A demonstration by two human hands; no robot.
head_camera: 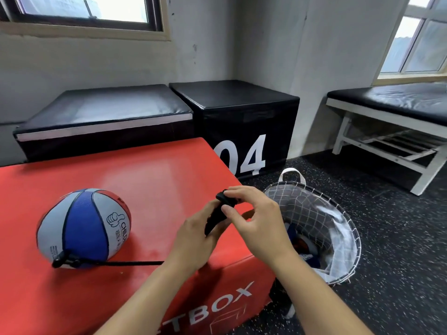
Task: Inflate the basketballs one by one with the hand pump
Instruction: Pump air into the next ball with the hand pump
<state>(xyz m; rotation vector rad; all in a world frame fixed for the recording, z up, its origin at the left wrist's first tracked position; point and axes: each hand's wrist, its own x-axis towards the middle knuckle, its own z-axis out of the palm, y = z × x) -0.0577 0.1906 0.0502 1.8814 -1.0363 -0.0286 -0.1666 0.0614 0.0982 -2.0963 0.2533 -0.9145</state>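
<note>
Head view: both hands work over the near right corner of the red box surface (150, 170). Left hand (193, 240) wraps the black hand pump (216, 217) body; right hand (256, 218) pinches its top end, so both grips are closed on the pump. Basketball (83, 228) sits well left on the surface, visibly slack, black hose (125, 263) running to it. Risks, as judged: hard strokes could tug the hose and pull the needle out or roll the ball; pump could slip into the mesh basket (338, 238) beside the box.
</note>
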